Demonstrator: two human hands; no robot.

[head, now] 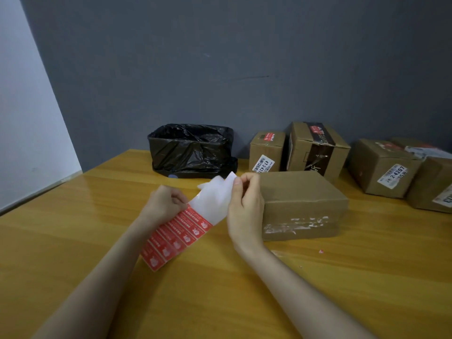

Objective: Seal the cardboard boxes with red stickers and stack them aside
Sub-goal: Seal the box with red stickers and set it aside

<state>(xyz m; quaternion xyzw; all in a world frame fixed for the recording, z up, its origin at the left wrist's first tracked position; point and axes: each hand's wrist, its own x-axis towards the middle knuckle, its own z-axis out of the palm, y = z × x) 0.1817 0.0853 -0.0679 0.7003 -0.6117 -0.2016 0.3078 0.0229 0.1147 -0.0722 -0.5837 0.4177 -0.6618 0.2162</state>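
A strip of red stickers (176,237) on white backing paper (215,200) hangs over the wooden table (97,228) in the middle. My left hand (163,204) pinches the strip at its left edge. The upper end of the bare backing is pinched by my right hand (244,206). Directly to the right of that hand lies a closed cardboard box (303,204) with old clear tape on its front side.
A bin lined with a black bag (193,150) stands at the back against the grey wall. Several cardboard boxes line the back right, two (266,150) (318,148) with red stickers on top and others (384,167) with white labels.
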